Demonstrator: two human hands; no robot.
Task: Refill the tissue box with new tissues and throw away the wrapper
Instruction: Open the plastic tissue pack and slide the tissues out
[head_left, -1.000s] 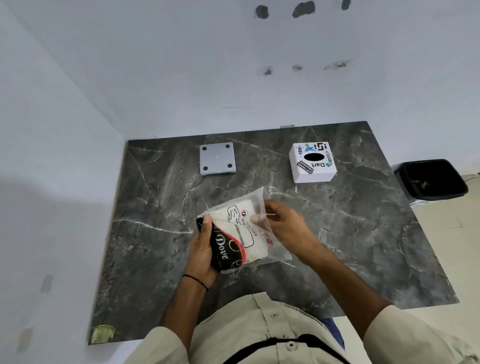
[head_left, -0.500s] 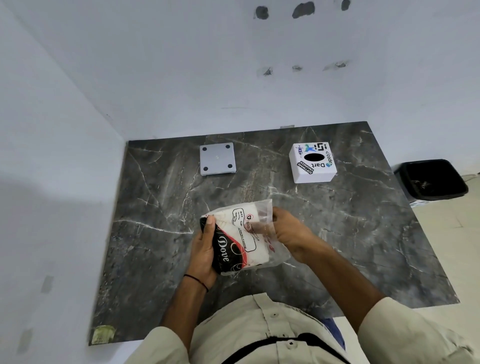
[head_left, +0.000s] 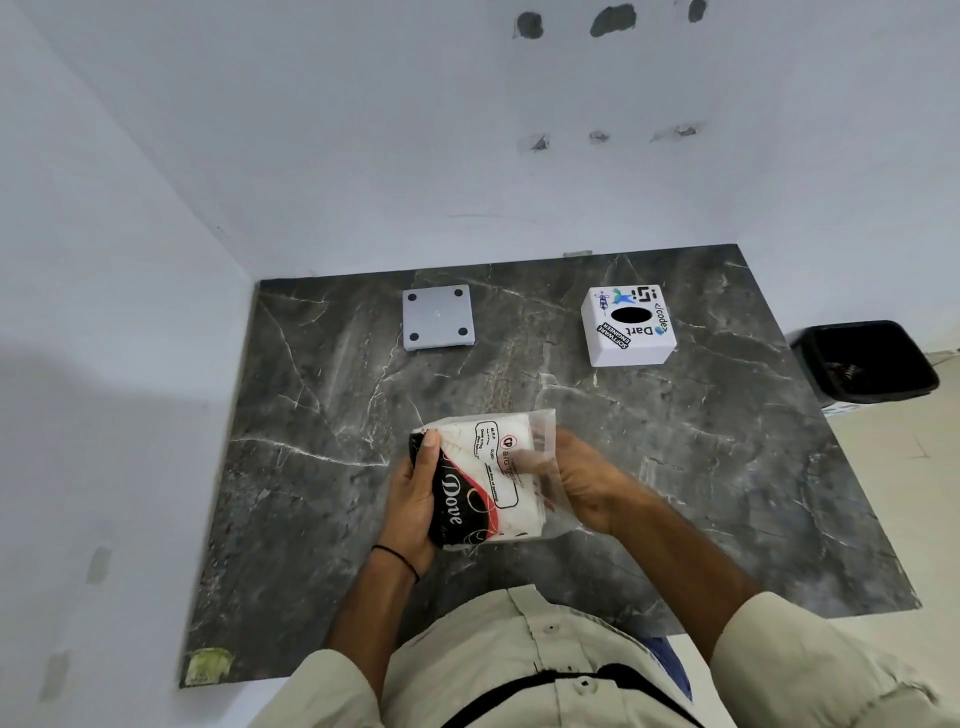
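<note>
Surface: dark grey marble-patterned slab with white veins, smooth and matt, set into a corner of pale painted walls; a patch of yellowish tape sits at its near left corner.
Bin: black rectangular plastic waste bin on the floor off the surface's far right edge, open at the top, some dark scraps inside.
Tissue box: white square box with rounded edges, standing on the far right part of the surface, a black oval slot in its top and printed stickers around the slot.
Base plate: flat grey square plate with four dark round feet facing up, lying on the far left part of the surface, well apart from the box.
Tissue pack: soft block of white tissues in a clear crinkled plastic wrapper printed in black, red and white, held just above the near middle of the surface.
Left hand: palm cupped around the pack's left end, thumb pressed on the printed black face; the grip is closed on the pack; a thin black band circles the wrist.
Right hand: wrist bent inward, fingers seen blurred through the loose clear film at the pack's open right end; the grip is pressed around film and tissues there.
Sleeves: beige woven shirt cloth, buttoned.
</note>
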